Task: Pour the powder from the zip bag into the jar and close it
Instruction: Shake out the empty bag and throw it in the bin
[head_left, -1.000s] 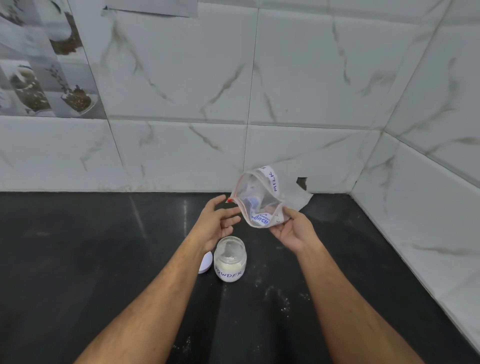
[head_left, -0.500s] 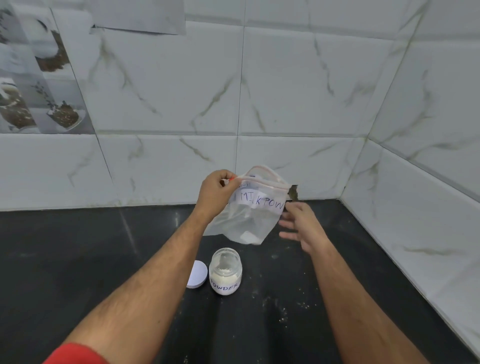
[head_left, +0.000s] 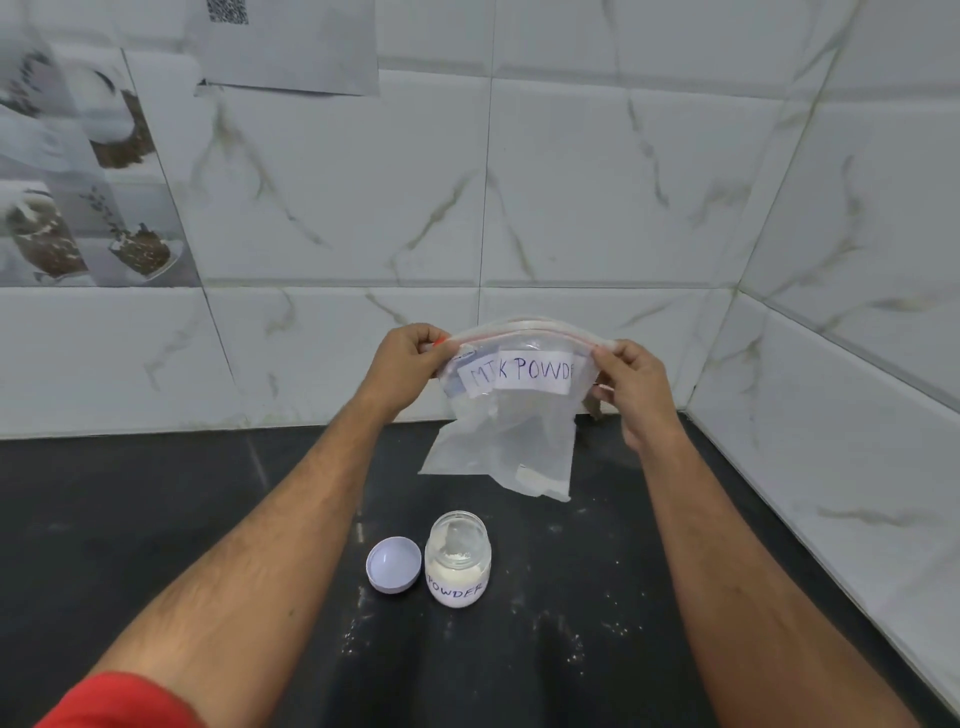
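We see a clear, crinkled plastic zip bag bearing a matt white paper label, a transparent glossy jar, and a smooth white plastic lid on a dark, polished stone counter, backed by glossy marble-patterned wall tiles.

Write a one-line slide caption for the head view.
Both hands, left hand and right hand, hold zip bag above open jar, lid beside it.

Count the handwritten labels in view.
2. One on the zip bag held up by both hands, its label near the top; one on the jar on the counter, low on its front. None seen elsewhere.
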